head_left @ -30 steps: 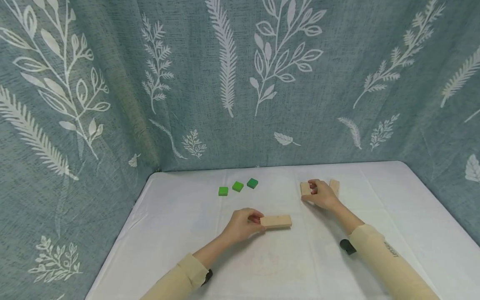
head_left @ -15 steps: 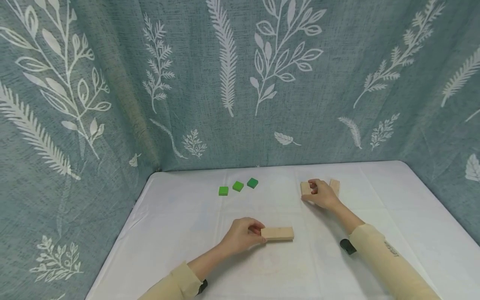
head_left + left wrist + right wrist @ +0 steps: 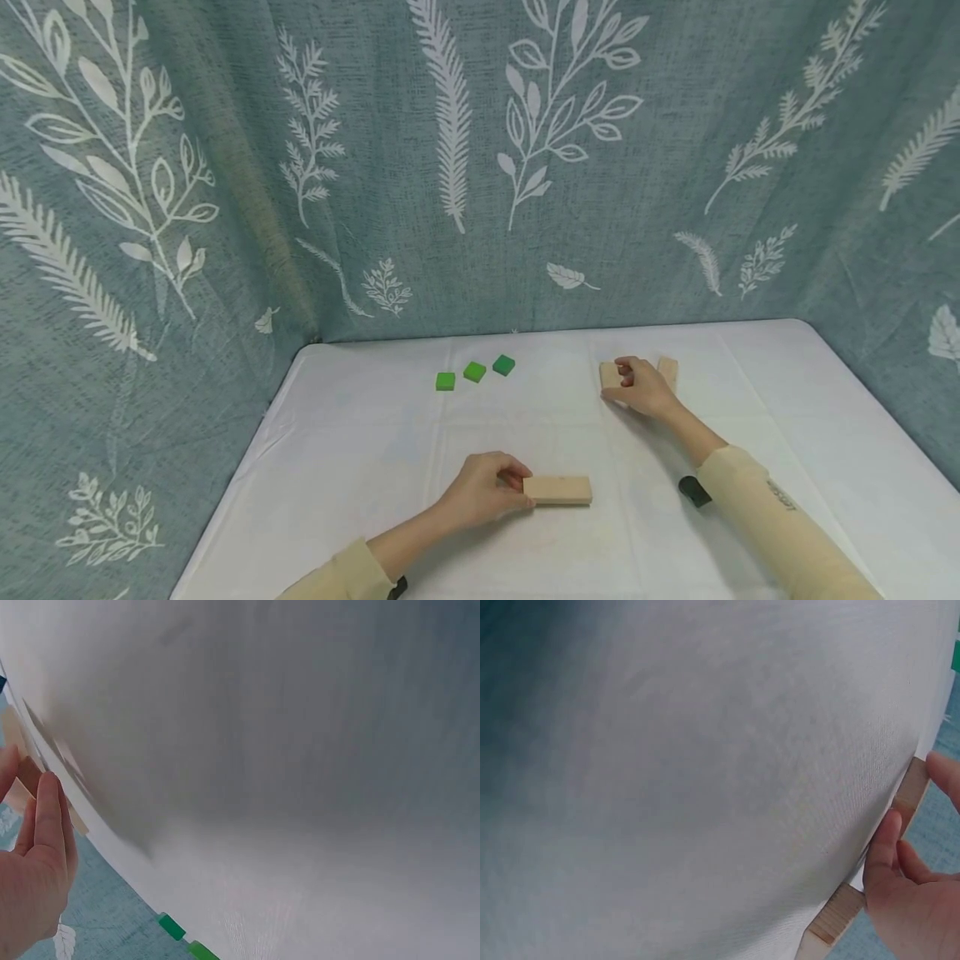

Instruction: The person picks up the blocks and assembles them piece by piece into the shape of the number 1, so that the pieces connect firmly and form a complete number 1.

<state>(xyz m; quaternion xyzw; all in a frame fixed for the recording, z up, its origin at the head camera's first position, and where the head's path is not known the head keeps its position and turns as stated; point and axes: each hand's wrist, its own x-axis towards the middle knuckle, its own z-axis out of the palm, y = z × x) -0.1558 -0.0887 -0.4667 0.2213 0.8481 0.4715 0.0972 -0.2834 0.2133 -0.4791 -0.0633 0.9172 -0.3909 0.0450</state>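
Note:
In the head view, my left hand [image 3: 483,493] pinches the left end of a long wooden block [image 3: 559,490], which lies crosswise over the middle front of the table. The left wrist view catches its fingers [image 3: 49,817] on the block's end; whether the block touches the cloth I cannot tell. Farther back on the right, my right hand [image 3: 645,390] has thumb and fingers on either side of a second wooden block [image 3: 609,376]. Just right of that hand a third wooden block [image 3: 668,371] lies partly hidden behind it; its end [image 3: 836,913] shows in the right wrist view.
Three small green tiles, one light green [image 3: 446,382], one mid green [image 3: 474,372] and one dark green [image 3: 504,365], lie in a slanting row at the back. A white cloth [image 3: 360,433] covers the table. Leaf-patterned curtains [image 3: 480,275] stand behind and at the sides.
My left hand has drawn the long wooden block toward the table's front, keeping it crosswise. The right hand, its block and the green tiles have stayed in place.

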